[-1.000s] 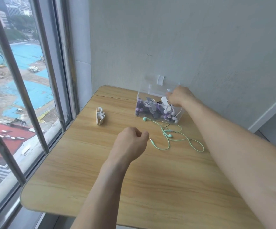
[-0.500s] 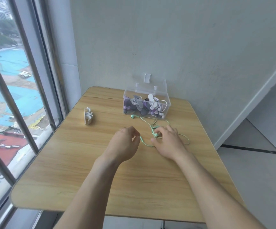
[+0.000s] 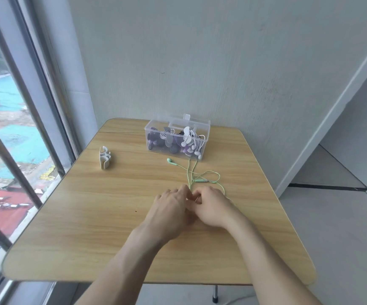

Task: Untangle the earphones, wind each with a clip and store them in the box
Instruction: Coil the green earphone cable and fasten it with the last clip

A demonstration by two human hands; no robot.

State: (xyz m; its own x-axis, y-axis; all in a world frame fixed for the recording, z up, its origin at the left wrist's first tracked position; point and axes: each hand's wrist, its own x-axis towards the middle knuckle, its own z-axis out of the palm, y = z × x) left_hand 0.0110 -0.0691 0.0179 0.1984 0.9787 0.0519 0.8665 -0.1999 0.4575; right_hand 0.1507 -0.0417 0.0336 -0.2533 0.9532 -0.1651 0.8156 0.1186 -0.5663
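Mint-green earphones (image 3: 200, 177) lie on the wooden table (image 3: 112, 227), their cable running from an earbud near the box down to my hands. My left hand (image 3: 170, 208) and my right hand (image 3: 211, 204) meet at mid-table, fingertips together, both pinching the green cable at its near end. A clear plastic box (image 3: 156, 128) stands open at the table's far edge, holding white and purple earphones wound on clips. A white winding clip (image 3: 104, 160) stands on the left part of the table.
The table sits in a corner, with a grey wall behind and a barred window along the left. Its right edge borders open floor and a doorway. A table leg shows below the front edge.
My right hand left the box, came to the green cable and now meets my left hand. Both drew the cable toward me, so its loops are pulled straighter. The view tilted back.
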